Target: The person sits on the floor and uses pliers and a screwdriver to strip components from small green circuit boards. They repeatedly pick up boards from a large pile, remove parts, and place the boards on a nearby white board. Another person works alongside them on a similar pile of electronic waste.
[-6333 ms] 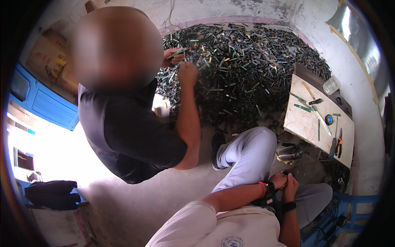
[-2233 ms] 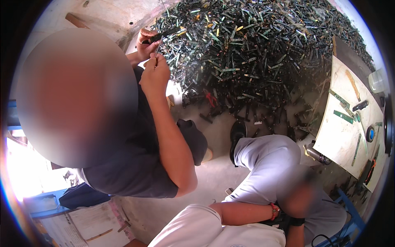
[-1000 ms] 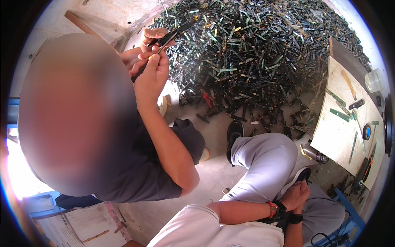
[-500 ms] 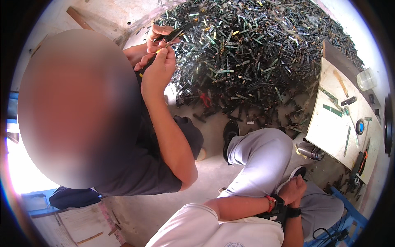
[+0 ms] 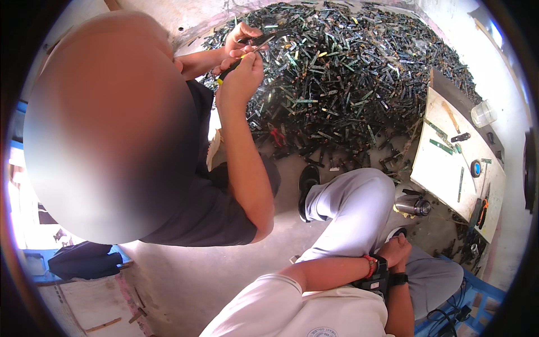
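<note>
My hands rest together on my lap, fingers folded in and pressed against each other. My left hand point(image 5: 392, 249), with a red bracelet point(image 5: 370, 266) at its wrist, lies against my right hand point(image 5: 402, 254). No tool shows in either one, though the fingers are partly hidden. Black straps circle both wrists, and a dark box-shaped device point(image 5: 377, 281) sits by the left one. Close beneath are my grey trousers point(image 5: 351, 208). To the left, a co-worker's hands point(image 5: 245, 64) hold a screwdriver point(image 5: 227, 73) with a black and yellow handle against a dark strip-like part point(image 5: 261, 39).
A large heap of dark and green strips point(image 5: 337, 73) covers the far floor, with red-handled pliers point(image 5: 276, 136) at its near edge. On the right, a pale board point(image 5: 443, 168) carries tape, strips and orange-handled pliers point(image 5: 483, 213). Beside it lies a metal flask point(image 5: 412, 205).
The view has shifted slightly. The co-worker's hands have moved right toward the heap, still holding the screwdriver and dark part. My own hands stay folded together on my lap.
</note>
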The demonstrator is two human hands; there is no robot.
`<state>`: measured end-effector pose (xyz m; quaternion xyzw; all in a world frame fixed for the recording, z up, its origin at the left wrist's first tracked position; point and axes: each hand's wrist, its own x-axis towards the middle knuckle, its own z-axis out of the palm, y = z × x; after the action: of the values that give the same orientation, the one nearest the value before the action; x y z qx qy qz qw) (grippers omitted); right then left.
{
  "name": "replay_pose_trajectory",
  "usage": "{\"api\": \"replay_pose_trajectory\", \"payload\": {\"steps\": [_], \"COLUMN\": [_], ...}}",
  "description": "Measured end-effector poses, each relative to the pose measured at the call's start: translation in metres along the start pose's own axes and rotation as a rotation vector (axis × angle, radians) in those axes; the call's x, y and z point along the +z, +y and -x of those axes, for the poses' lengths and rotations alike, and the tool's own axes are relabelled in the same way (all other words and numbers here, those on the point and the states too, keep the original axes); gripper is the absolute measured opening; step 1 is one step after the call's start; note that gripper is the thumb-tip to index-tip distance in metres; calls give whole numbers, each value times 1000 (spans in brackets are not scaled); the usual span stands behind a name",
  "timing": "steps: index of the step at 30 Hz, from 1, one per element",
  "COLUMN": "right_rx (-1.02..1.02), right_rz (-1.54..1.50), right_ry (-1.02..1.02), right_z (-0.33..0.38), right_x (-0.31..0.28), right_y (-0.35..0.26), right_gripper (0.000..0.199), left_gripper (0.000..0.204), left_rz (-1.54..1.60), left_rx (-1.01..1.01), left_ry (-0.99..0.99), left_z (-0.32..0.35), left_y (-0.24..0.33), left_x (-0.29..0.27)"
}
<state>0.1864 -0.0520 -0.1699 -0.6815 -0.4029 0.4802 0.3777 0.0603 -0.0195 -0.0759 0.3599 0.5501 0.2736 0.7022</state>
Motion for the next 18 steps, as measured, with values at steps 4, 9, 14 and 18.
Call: {"api": "replay_pose_trajectory", "payload": {"steps": [4,9,14,18], "right_rx": [15,34,52,60], "right_rz": [-155,-282,-354,-335], "right_ry": [-29,-38,-60,-41], "right_z": [-10,-19,-29,-21], "right_x": [-2,-11,-17,-20], "right_y": [20,48,66,64], "right_gripper": [27,30,33,32], "left_gripper": [37,40,53,55], "left_rz": [-38,-35,-114,-154], "left_rx": [43,4,6,-78], "left_ry": [-1,-10,-55,-98], "left_z": [-7,-12,-21,-8], "left_y": [-16,-27,-26,-13], "left_x": [5,11,11,3]}}
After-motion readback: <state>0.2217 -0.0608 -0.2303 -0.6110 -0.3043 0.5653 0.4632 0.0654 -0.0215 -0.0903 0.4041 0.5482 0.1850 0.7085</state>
